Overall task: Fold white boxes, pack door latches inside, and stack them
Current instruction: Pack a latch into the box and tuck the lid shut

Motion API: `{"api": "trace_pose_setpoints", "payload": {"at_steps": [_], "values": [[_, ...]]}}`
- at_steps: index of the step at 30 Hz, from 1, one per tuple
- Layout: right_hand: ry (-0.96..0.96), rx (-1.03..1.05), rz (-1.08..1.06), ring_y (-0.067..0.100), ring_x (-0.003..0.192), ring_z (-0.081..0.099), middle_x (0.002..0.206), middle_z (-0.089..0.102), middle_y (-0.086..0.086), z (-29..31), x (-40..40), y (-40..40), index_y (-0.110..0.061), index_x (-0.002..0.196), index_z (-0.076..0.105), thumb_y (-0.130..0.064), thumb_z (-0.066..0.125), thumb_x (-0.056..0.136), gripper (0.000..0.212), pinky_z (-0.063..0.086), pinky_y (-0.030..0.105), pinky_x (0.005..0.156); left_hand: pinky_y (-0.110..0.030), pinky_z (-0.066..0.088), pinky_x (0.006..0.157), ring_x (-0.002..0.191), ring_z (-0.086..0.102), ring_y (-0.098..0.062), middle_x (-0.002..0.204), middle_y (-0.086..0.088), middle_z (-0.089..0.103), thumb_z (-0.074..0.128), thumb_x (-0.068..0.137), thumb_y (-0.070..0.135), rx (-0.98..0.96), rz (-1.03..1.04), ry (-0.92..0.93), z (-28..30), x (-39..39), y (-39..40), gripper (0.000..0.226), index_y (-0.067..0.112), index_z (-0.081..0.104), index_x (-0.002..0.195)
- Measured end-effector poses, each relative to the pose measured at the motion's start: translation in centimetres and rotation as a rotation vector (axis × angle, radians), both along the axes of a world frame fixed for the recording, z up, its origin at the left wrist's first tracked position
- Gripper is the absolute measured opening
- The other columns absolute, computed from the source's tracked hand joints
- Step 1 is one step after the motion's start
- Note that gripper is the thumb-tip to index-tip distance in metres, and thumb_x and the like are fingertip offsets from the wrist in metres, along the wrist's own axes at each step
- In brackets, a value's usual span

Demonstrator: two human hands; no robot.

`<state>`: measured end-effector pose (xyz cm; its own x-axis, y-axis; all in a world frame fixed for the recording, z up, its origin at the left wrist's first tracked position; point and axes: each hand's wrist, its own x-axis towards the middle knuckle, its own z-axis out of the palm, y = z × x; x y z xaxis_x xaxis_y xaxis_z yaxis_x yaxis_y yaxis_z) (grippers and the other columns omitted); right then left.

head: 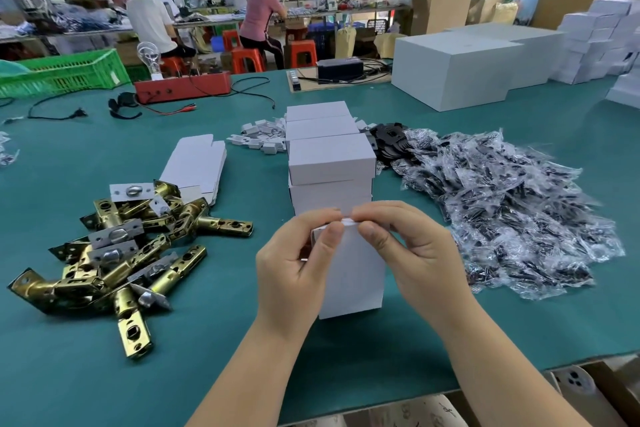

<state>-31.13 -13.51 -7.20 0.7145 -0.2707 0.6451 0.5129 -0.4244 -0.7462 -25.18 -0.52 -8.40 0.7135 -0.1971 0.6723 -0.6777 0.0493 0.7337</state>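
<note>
Big green table fills the room in front of us, and off at the far right sit the large white cartons, with a wall of small finished boxes stacked beyond them. Closer in, on the right, there's a sprawling heap of clear plastic packets with dark parts inside. On the left, a tangled pile of brass door latches waits its turn, and just behind it lies a stack of flat, unfolded box blanks. Dead centre, a column of closed white boxes is building, more rows lined up behind it.

Now the action: right in front of that column, the person holds one white box upright, its bottom end close to the table. The left hand grips its left side, thumb laid across the front near the top. The right hand comes in from the other side, thumb and forefinger pinching the little top flap, which pokes out between the fingertips of both hands.

This looks to me like the closing step: tucking the end flap. Whether a latch is already inside, I can't tell; the box walls hide it. Next, I'd say, that flap wants bending over and sliding cleanly into the slot, then the box goes on the column.
</note>
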Motion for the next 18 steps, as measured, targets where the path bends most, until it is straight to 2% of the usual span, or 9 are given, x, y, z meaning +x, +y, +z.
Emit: {"api": "trace_pose_setpoints", "payload": {"at_steps": [3, 5, 8, 10, 13, 16, 18], "values": [[0.045, 0.12, 0.031, 0.008, 0.086, 0.065, 0.088, 0.071, -0.01, 0.0, 0.4, 0.0, -0.031, 0.091, 0.07, -0.019, 0.063, 0.084, 0.016, 0.047, 0.018, 0.079, -0.012, 0.04, 0.064, 0.069, 0.058, 0.001, 0.088, 0.012, 0.07, 0.055, 0.09, 0.035, 0.001, 0.019, -0.016, 0.5, 0.4, -0.4, 0.017, 0.024, 0.069, 0.087], [0.065, 0.166, 0.062, 0.007, 0.084, 0.065, 0.086, 0.072, -0.01, 0.2, 0.7, 0.0, -0.033, 0.087, 0.071, -0.02, 0.063, 0.083, 0.015, 0.047, 0.017, 0.077, -0.008, 0.038, 0.061, 0.065, 0.055, 0.003, 0.079, 0.017, 0.067, 0.056, 0.09, 0.03, -0.016, 0.015, -0.027, 0.7, 0.5, -0.3, 0.016, 0.022, 0.07, 0.088], [0.062, 0.146, 0.063, 0.002, 0.082, 0.065, 0.084, 0.071, -0.014, 0.4, 1.0, 0.1, -0.038, 0.084, 0.071, -0.019, 0.063, 0.084, 0.02, 0.046, 0.013, 0.075, -0.007, 0.037, 0.06, 0.06, 0.053, 0.003, 0.07, 0.018, 0.064, 0.057, 0.091, 0.027, -0.026, -0.015, -0.028, 0.7, 0.7, -0.2, 0.014, 0.022, 0.07, 0.091], [0.063, 0.143, 0.061, 0.002, 0.081, 0.064, 0.084, 0.071, -0.014, 0.3, 1.1, 0.0, -0.034, 0.086, 0.07, -0.021, 0.063, 0.083, 0.016, 0.046, 0.014, 0.074, -0.009, 0.039, 0.059, 0.06, 0.053, 0.0, 0.072, 0.012, 0.067, 0.057, 0.09, 0.029, -0.034, -0.058, 0.009, 0.8, 0.9, 0.0, 0.013, 0.025, 0.07, 0.091], [0.048, 0.114, 0.055, 0.006, 0.084, 0.065, 0.087, 0.072, -0.013, 0.2, 1.2, -0.2, -0.034, 0.089, 0.07, -0.02, 0.063, 0.084, 0.017, 0.048, 0.017, 0.077, -0.009, 0.038, 0.057, 0.058, 0.053, 0.001, 0.07, 0.012, 0.067, 0.061, 0.088, 0.029, -0.021, -0.139, 0.058, 1.0, 1.3, 0.4, 0.012, 0.024, 0.071, 0.089], [0.002, -0.012, 0.021, 0.001, 0.093, 0.064, 0.094, 0.069, -0.017, -0.2, 1.2, -0.3, -0.03, 0.096, 0.068, -0.017, 0.061, 0.087, 0.018, 0.046, 0.015, 0.084, -0.014, 0.047, 0.067, 0.076, 0.065, -0.004, 0.084, 0.008, 0.073, 0.063, 0.085, 0.03, -0.001, -0.215, 0.101, 1.1, 1.8, 0.8, 0.01, 0.027, 0.072, 0.088], [-0.014, -0.094, -0.01, -0.001, 0.1, 0.062, 0.103, 0.066, -0.012, -0.6, 1.1, -0.5, -0.023, 0.099, 0.068, -0.015, 0.06, 0.088, 0.015, 0.044, 0.013, 0.088, -0.016, 0.05, 0.074, 0.09, 0.068, -0.007, 0.095, 0.01, 0.074, 0.063, 0.086, 0.03, 0.036, -0.228, 0.092, 0.9, 2.1, 1.3, 0.012, 0.028, 0.075, 0.088]]}}
